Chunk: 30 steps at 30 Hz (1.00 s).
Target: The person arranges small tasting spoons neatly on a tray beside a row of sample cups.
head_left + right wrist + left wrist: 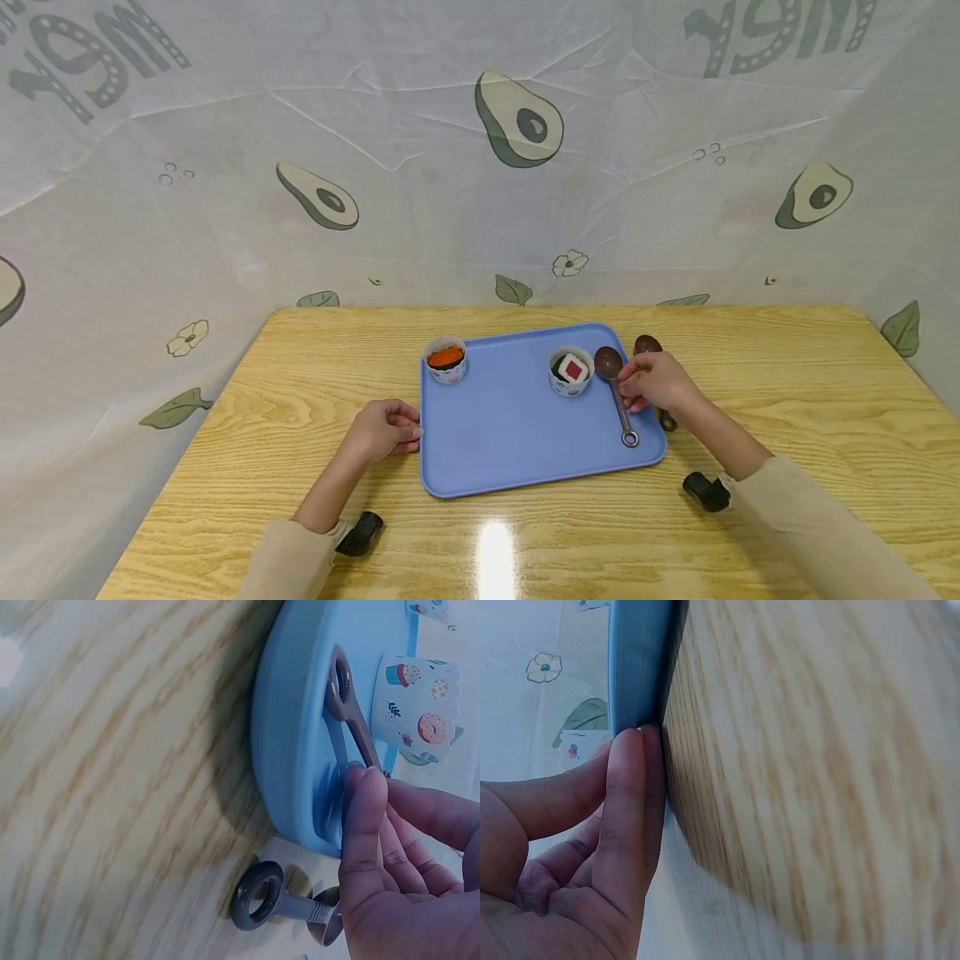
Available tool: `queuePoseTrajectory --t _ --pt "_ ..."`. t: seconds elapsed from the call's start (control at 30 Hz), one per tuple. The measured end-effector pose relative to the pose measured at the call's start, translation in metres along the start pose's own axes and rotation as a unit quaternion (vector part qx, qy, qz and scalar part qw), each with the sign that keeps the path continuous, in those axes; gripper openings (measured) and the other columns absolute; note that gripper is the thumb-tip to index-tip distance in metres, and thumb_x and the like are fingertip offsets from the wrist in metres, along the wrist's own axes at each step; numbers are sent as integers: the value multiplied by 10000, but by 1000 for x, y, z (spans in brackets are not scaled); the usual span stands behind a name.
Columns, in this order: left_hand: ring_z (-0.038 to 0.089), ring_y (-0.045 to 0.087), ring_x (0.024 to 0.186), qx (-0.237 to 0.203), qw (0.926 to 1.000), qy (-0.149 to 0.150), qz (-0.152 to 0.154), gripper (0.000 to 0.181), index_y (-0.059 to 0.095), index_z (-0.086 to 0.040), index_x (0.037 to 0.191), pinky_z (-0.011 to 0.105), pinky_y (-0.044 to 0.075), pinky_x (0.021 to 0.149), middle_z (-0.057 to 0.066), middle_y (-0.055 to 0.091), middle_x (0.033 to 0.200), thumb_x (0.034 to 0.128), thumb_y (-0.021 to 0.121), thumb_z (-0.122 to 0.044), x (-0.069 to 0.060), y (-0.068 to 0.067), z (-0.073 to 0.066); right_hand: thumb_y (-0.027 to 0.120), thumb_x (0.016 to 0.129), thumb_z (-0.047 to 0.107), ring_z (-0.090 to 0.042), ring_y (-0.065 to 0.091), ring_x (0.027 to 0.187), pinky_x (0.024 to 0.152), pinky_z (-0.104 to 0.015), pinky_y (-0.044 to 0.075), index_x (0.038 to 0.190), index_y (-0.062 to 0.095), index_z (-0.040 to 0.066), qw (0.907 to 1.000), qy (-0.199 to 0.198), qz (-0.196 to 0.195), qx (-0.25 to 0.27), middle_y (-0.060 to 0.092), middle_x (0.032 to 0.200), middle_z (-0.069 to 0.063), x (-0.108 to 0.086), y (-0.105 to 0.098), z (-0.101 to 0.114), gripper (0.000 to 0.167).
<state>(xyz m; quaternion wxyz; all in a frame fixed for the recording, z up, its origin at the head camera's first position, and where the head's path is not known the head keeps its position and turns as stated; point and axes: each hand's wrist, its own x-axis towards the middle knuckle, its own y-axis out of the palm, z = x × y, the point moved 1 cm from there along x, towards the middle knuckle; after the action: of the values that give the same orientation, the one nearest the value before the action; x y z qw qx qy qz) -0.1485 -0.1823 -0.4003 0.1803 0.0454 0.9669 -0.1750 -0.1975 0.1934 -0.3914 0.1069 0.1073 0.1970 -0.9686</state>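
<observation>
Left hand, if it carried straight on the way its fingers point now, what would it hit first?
The blue tray: the left hand points at its left edge, with fingertips that seem to touch it, though exact contact is hard to judge.

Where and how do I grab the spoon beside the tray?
I'd probably pinch the spoon near its ringed handle end, from the right: the tray crowds its left, the right hand covers its middle in the head view, and the ring points toward the person.

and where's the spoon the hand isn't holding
In the head view, that spoon lies on the table, just right of the blue tray, partly hidden by the right hand.
</observation>
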Motion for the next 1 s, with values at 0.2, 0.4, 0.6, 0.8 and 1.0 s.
queuePoseTrajectory --t 0.2,0.4,0.6,0.8,1.0 --pt "154 594 605 -7 10000 30 15 163 542 130 979 302 570 617 128 539 740 819 576 138 0 0 1 541 802 -126 -184 590 559 507 -304 552 946 520 -169 10000 -31 19 -3 607 684 -135 -1 0 0 151" --pt "154 594 607 41 10000 46 22 165 543 129 981 301 570 617 130 546 742 820 577 136 0 0 0 546 815 -122 -181 596 571 514 -302 553 959 518 -173 10000 -31 32 -14 612 692 -128 -2 0 2 155" --pt "151 595 604 18 10000 20 11 162 547 125 979 297 569 616 123 545 737 820 580 132 0 0 0 556 838 -91 -210 616 625 547 -322 560 993 518 -164 10000 10 -3 -6 622 748 -151 -5 -3 3 175" --pt "152 594 605 0 10000 33 33 161 543 130 978 297 569 616 122 542 735 821 578 133 -1 0 0 538 857 -69 -224 629 656 575 -329 565 1010 516 -171 9999 13 -30 104 632 835 -200 -6 -8 2 186" --pt "152 595 606 -2 10000 40 42 164 541 133 980 295 569 614 122 545 738 821 578 132 -1 0 -1 545 863 -55 -218 634 660 612 -340 569 1042 503 -179 9996 93 91 257 641 843 -193 -7 -16 4 221"
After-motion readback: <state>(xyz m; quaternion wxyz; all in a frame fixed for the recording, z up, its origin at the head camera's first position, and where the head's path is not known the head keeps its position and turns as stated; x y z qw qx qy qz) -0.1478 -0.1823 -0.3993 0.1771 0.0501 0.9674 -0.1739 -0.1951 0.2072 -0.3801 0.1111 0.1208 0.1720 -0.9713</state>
